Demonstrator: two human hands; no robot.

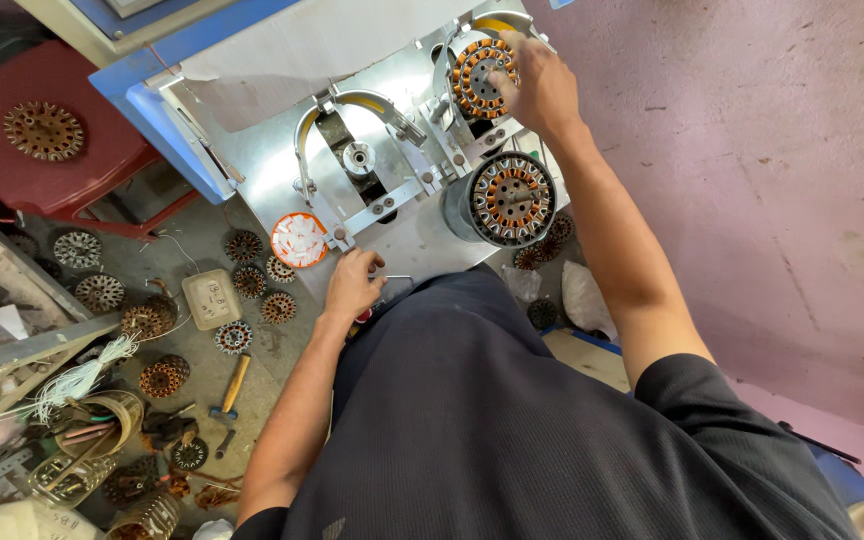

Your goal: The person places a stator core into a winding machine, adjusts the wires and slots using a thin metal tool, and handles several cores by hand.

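On the machine plate point(422, 240), two wound stators point(512, 200).

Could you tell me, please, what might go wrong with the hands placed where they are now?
The right hand rests on the round copper-wound stator mounted in the metal winding machine; fingers might get caught if it turns. A second wound stator sits near the machine's front edge and could perhaps be knocked off. The left hand grips that edge, near a small handle.

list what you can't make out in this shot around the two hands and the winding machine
Head view:
- right hand fingertips: pressed onto the mounted stator, grip unclear.
- left hand at the metal plate edge: what it pinches is too small.
- machine top: cut off by the frame.
- orange cup: contents unclear.
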